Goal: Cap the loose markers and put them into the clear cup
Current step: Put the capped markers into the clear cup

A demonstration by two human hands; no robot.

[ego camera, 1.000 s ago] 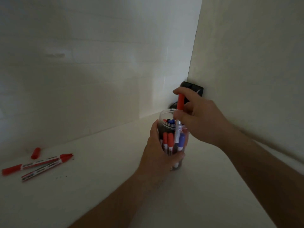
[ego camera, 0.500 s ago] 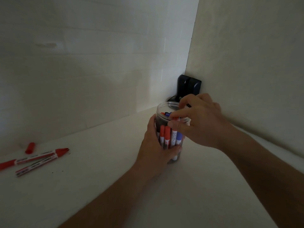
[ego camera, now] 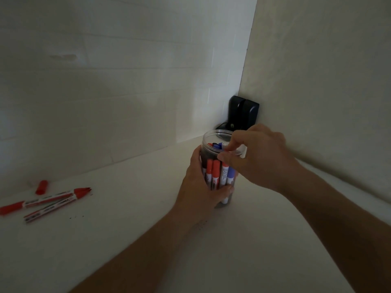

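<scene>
A clear cup (ego camera: 211, 138) stands on the white surface near the corner, filled with several red and blue markers (ego camera: 215, 173). My left hand (ego camera: 197, 187) is wrapped around the cup's lower side. At the cup's rim my right hand (ego camera: 256, 153) hovers, with its fingertips reaching into the opening among the marker tops. Far to the left lie two red markers (ego camera: 49, 200) side by side. A loose red cap (ego camera: 41, 187) sits just behind them.
A black device (ego camera: 243, 113) stands in the corner behind the cup, with a dark cable coil at its foot. White tiled wall runs along the back, a beige wall on the right. The white surface (ego camera: 127, 229) stretches between cup and loose markers.
My right hand pushed a red-capped marker down into the cup until it dropped inside. The hand now rests lower at the rim. The left hand kept its hold on the cup.
</scene>
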